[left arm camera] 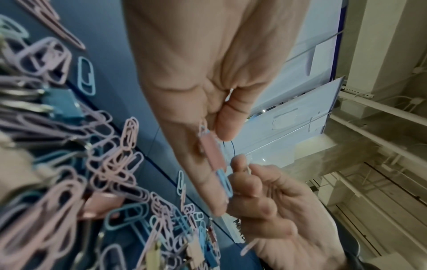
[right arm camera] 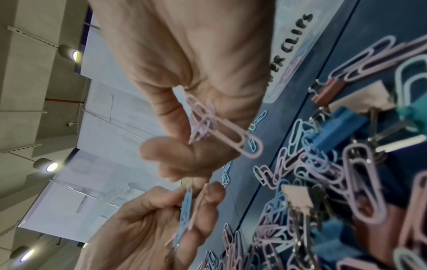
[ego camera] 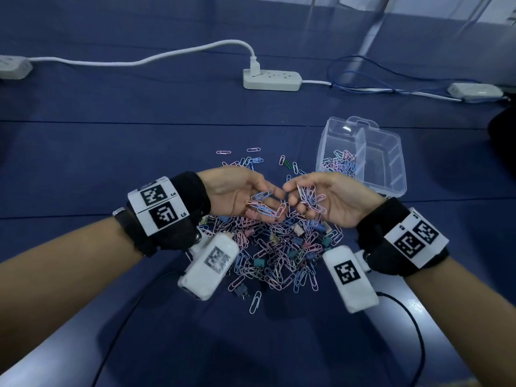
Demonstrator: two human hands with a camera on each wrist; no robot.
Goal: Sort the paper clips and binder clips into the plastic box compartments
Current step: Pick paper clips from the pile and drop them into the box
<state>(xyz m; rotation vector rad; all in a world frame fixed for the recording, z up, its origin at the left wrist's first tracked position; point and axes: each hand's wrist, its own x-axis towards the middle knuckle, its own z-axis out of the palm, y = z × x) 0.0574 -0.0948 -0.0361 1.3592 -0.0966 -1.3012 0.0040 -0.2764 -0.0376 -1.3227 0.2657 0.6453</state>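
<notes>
My left hand (ego camera: 276,203) is palm up over the pile of paper clips and binder clips (ego camera: 279,252). It holds blue and pink paper clips (ego camera: 262,202). In the left wrist view the thumb pins a pink binder clip (left arm camera: 212,151) and a blue paper clip (left arm camera: 225,182) against the fingers. My right hand (ego camera: 293,199), also palm up, cups a bunch of pink paper clips (ego camera: 310,198) (right arm camera: 221,131) under its curled thumb. The fingertips of both hands nearly touch. The clear plastic box (ego camera: 396,174) stands open behind the right hand. Its left compartment holds paper clips (ego camera: 339,163).
A white power strip (ego camera: 272,79) with its cable lies at the back on the blue cloth. Another strip (ego camera: 14,67) sits far left, and an adapter (ego camera: 474,92) with a thin blue wire (ego camera: 363,76) far right. A label reading "CLIPS" (right arm camera: 295,32) lies near the box.
</notes>
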